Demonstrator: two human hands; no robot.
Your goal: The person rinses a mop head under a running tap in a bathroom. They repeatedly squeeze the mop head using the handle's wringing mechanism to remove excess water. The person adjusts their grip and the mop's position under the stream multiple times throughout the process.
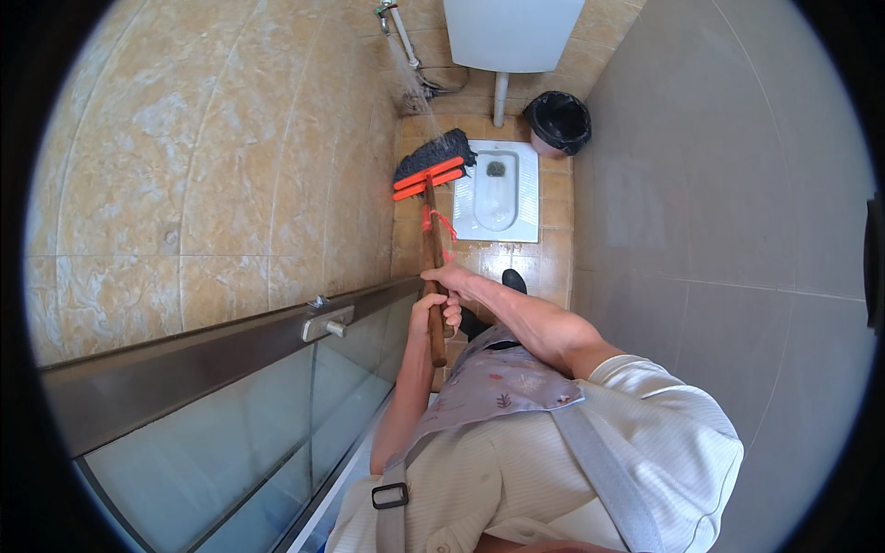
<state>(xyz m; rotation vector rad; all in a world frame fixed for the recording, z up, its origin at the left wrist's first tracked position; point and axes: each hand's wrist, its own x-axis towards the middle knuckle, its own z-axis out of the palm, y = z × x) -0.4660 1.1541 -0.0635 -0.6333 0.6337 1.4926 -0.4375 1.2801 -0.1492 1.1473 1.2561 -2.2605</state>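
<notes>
Two hands gripped one long brown wooden broom handle (433,267) in the head view: the right hand (450,279) was wrapped around the shaft higher up, fingers curled closed on the wood, and the left hand (430,311) was closed around it just below, near the butt end. Beyond the right hand the handle ran out to an orange plastic brush head with black bristles (433,158), which sat at the foot of the beige marbled wall tiles (221,157), just beside the white ceramic squat toilet pan (498,192). A red cord (441,221) was tied round the shaft between the hands and the head. The broom looked stiff and fairly light, with most of its weight out at the bristle end, so a spread two-handed hold on the bare wood seemed the right grip; the wood could turn slippery, since a spray of water (415,78) appeared to fall from a wall tap above the brush. The tan floor tiles (558,230) around the pan probably were wet and slick. The room was narrow: a grey partition wall (719,212) stood to the right of the hands, a glass door with a metal rail (277,369) to the left, and a white cistern (512,32) and a black-lined waste bin (558,123) stood beyond the pan.
</notes>
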